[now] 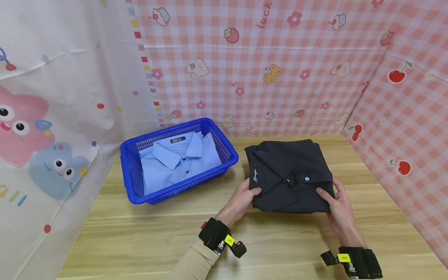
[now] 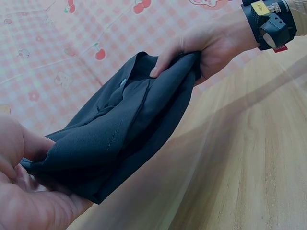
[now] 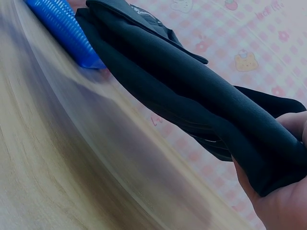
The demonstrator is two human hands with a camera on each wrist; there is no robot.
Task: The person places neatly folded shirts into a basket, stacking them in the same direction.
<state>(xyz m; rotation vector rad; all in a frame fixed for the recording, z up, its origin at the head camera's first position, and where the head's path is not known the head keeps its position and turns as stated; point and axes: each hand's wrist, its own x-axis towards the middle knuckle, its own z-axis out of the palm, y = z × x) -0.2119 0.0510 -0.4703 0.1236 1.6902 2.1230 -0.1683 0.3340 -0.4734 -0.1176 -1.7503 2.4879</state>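
Observation:
A folded black shirt [image 1: 290, 177] with a collar and pale buttons is held up between both hands, its near edge lifted off the table. My left hand [image 1: 241, 198] grips the collar side, thumb on top and fingers underneath. At the opposite side my right hand [image 1: 338, 206] pinches the edge the same way. In the left wrist view the shirt [image 2: 120, 120] slants up toward the right hand [image 2: 206, 48]. The right wrist view shows the stacked folds of the shirt [image 3: 192, 91] above the table.
To the left stands a blue plastic basket [image 1: 229, 161] with a folded light blue shirt [image 1: 168, 171] lying in it. The wooden table [image 1: 280, 245] meets a pink checked cloth wall [image 1: 280, 50] behind and at right, and a white printed sheet [image 1: 80, 77] at left.

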